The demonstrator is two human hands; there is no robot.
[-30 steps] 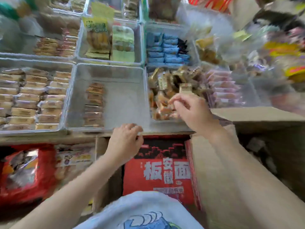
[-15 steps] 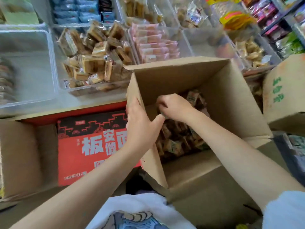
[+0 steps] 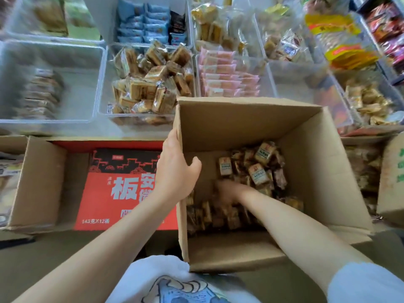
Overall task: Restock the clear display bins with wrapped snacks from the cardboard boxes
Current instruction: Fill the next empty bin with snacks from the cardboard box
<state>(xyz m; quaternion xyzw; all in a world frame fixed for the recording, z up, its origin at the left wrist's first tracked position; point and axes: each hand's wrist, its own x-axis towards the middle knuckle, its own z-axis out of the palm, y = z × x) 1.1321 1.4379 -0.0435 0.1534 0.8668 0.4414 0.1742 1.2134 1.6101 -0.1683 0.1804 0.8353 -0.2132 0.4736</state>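
An open cardboard box point(image 3: 310, 154) stands in front of me with brown wrapped snacks point(image 3: 258, 171) piled on its floor. My left hand point(image 3: 175, 169) grips the box's left wall, thumb inside and fingers outside. Deep in the box, my right hand point(image 3: 229, 191) is blurred among the snacks at the bottom, and its fingers cannot be made out. Just beyond the box, a clear bin point(image 3: 102, 84) holds a heap of the same brown wrapped snacks point(image 3: 150, 84).
A clear bin point(image 3: 271, 84) with pink packets stands right of the brown-snack bin, and a nearly bare clear bin point(image 3: 72, 62) left of it. A red printed carton point(image 3: 122, 189) lies left of the box inside another cardboard box point(image 3: 37, 184). More bins fill the shelf behind.
My right hand left the brown-snack bin and went down into the box, now deeper among the snacks. My left hand moved from the shelf edge to the box's left wall.
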